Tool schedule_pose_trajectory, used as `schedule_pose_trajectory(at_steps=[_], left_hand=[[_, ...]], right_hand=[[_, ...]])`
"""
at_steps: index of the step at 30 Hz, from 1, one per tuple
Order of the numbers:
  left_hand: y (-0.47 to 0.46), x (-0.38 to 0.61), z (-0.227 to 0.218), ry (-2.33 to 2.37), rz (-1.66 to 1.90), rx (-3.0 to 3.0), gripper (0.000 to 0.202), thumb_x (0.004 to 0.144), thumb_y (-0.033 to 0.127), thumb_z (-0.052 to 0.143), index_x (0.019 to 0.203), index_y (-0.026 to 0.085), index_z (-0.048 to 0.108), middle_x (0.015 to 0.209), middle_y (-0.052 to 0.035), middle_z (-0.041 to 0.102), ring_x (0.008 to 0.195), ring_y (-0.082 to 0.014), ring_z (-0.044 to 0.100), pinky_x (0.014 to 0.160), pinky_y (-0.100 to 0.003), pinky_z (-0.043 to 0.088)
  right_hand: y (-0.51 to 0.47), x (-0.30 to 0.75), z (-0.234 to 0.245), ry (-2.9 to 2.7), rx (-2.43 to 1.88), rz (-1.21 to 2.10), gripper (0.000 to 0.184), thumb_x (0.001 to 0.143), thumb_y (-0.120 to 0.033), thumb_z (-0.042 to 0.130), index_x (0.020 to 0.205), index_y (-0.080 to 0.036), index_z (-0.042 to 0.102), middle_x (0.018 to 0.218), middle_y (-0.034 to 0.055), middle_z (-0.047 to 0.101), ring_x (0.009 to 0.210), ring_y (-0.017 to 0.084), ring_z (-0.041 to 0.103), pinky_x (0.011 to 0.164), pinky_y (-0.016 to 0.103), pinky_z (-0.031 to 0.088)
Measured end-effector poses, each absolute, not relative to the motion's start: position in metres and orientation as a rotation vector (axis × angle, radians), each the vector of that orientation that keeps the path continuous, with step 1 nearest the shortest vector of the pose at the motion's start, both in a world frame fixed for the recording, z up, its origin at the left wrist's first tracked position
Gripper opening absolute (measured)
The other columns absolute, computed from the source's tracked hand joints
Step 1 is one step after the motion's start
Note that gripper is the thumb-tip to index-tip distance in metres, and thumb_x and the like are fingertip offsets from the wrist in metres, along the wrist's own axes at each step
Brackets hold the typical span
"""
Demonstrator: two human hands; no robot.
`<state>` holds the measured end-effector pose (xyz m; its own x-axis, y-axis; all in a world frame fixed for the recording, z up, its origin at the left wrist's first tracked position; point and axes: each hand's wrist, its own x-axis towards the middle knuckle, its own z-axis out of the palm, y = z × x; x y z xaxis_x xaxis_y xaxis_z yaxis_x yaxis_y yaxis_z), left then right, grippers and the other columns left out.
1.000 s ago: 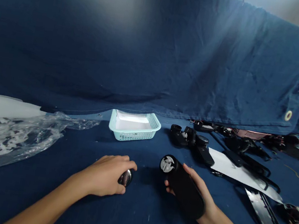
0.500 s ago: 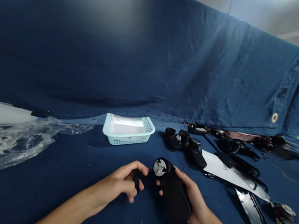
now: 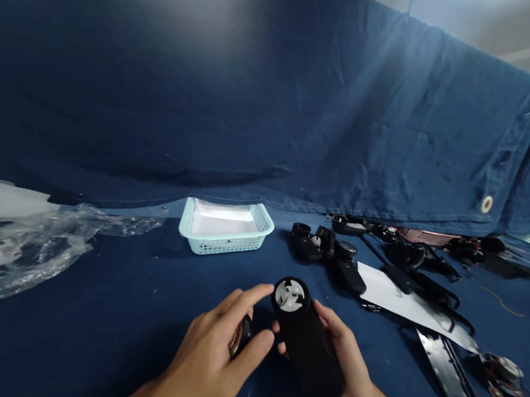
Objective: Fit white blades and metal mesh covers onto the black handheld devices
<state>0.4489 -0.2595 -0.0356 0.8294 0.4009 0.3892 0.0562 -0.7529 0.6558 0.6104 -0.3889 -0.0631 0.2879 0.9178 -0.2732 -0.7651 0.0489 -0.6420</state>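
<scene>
My right hand (image 3: 345, 359) is wrapped round a long black housing (image 3: 314, 350), tilted with its round end up and to the left. Set in that end is a white spoked disc (image 3: 290, 295). Close by on the left, my left hand (image 3: 215, 352) curls over a small black round cap (image 3: 242, 336) with a brownish ribbed inside. The left index fingertip reaches the rim of the housing's round end. Part of the cap is hidden by the thumb and palm.
A pale blue basket (image 3: 224, 246) holding white sheets stands ahead. Similar black housings (image 3: 347, 268), a white sheet (image 3: 404, 301), an open shell (image 3: 451, 375) and a wired motor-like part (image 3: 501, 375) lie right. A clear plastic bag (image 3: 8, 258) of white parts lies left.
My left hand has turned over, palm down, and come nearer to the housing with the cap in it. The housing has tipped slightly, showing its white disc more face on.
</scene>
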Motion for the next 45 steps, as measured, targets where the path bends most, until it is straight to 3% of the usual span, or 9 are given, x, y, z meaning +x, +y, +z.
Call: schedule_pose_trajectory(at_steps=[5, 11, 20, 23, 27, 32, 36, 41, 45], left_hand=[[-0.26, 0.448, -0.049, 0.195, 0.807, 2.651, 0.058, 0.092, 0.04, 0.048, 0.144, 0.033, 0.026, 0.094, -0.0032, 0.061, 0.078, -0.0204, 0.064, 0.068, -0.04, 0.056], [-0.261, 0.451, -0.055, 0.046, 0.964, 2.74, 0.053, 0.09, 0.034, 0.055, 0.137, 0.028, 0.034, 0.092, -0.0042, 0.065, 0.075, -0.0213, 0.066, 0.065, -0.041, 0.057], [-0.263, 0.453, -0.058, 0.151, 0.973, 2.687, 0.062, 0.088, 0.038, 0.056, 0.141, 0.022, 0.029, 0.108, -0.0119, 0.068, 0.093, -0.0283, 0.068, 0.074, -0.047, 0.06], [-0.264, 0.453, -0.057, 0.173, 0.855, 2.703, 0.062, 0.087, 0.04, 0.057, 0.141, 0.023, 0.03, 0.111, -0.0117, 0.068, 0.094, -0.0288, 0.068, 0.075, -0.048, 0.06], [-0.267, 0.452, -0.057, 0.128, 0.984, 2.648, 0.065, 0.087, 0.038, 0.056, 0.143, 0.021, 0.027, 0.103, -0.0108, 0.069, 0.088, -0.0261, 0.069, 0.073, -0.045, 0.06], [-0.268, 0.45, -0.057, 0.116, 0.914, 2.74, 0.056, 0.088, 0.038, 0.057, 0.139, 0.029, 0.035, 0.091, -0.0051, 0.066, 0.076, -0.0227, 0.068, 0.065, -0.042, 0.059], [-0.267, 0.451, -0.06, 0.199, 1.024, 2.637, 0.067, 0.086, 0.037, 0.057, 0.144, 0.021, 0.026, 0.095, -0.0089, 0.067, 0.085, -0.0251, 0.067, 0.069, -0.041, 0.059], [-0.265, 0.45, -0.058, 0.286, 0.879, 2.695, 0.059, 0.088, 0.043, 0.057, 0.14, 0.029, 0.034, 0.098, -0.006, 0.065, 0.083, -0.0228, 0.067, 0.068, -0.04, 0.06], [-0.266, 0.448, -0.059, 0.285, 0.999, 2.612, 0.062, 0.088, 0.042, 0.057, 0.14, 0.024, 0.03, 0.099, -0.0077, 0.066, 0.087, -0.0241, 0.067, 0.072, -0.042, 0.059]], right_hand=[[-0.39, 0.605, -0.064, -0.191, -0.746, 1.37, 0.041, 0.091, -0.042, 0.052, 0.099, -0.006, 0.071, 0.083, 0.0128, 0.076, 0.063, 0.019, 0.07, 0.059, 0.025, 0.053], [-0.391, 0.603, -0.065, -0.098, -0.808, 1.291, 0.028, 0.088, -0.035, 0.06, 0.095, -0.011, 0.072, 0.078, 0.006, 0.076, 0.066, 0.018, 0.07, 0.064, 0.023, 0.052], [-0.389, 0.596, -0.054, -0.132, -0.759, 1.332, 0.03, 0.088, -0.033, 0.057, 0.088, -0.009, 0.074, 0.076, 0.0089, 0.075, 0.067, 0.017, 0.068, 0.064, 0.022, 0.051], [-0.388, 0.597, -0.058, -0.114, -0.762, 1.323, 0.025, 0.087, -0.033, 0.06, 0.085, -0.012, 0.074, 0.075, 0.0063, 0.075, 0.065, 0.016, 0.067, 0.062, 0.021, 0.05], [-0.389, 0.598, -0.063, -0.102, -0.791, 1.28, 0.02, 0.086, -0.031, 0.062, 0.083, -0.016, 0.074, 0.074, 0.0033, 0.074, 0.062, 0.015, 0.066, 0.06, 0.022, 0.049], [-0.39, 0.599, -0.064, -0.09, -0.799, 1.26, 0.018, 0.085, -0.031, 0.063, 0.083, -0.016, 0.073, 0.074, 0.0027, 0.073, 0.064, 0.016, 0.065, 0.062, 0.023, 0.05], [-0.391, 0.599, -0.064, -0.122, -0.829, 1.261, 0.022, 0.086, -0.032, 0.061, 0.09, -0.014, 0.072, 0.075, 0.0039, 0.073, 0.06, 0.015, 0.063, 0.058, 0.023, 0.049], [-0.389, 0.599, -0.063, -0.129, -0.845, 1.27, 0.021, 0.086, -0.033, 0.062, 0.089, -0.014, 0.072, 0.077, 0.0052, 0.075, 0.06, 0.015, 0.065, 0.06, 0.023, 0.05], [-0.389, 0.599, -0.06, -0.131, -0.832, 1.3, 0.025, 0.088, -0.033, 0.059, 0.094, -0.011, 0.071, 0.08, 0.0088, 0.075, 0.065, 0.018, 0.068, 0.063, 0.025, 0.052]])
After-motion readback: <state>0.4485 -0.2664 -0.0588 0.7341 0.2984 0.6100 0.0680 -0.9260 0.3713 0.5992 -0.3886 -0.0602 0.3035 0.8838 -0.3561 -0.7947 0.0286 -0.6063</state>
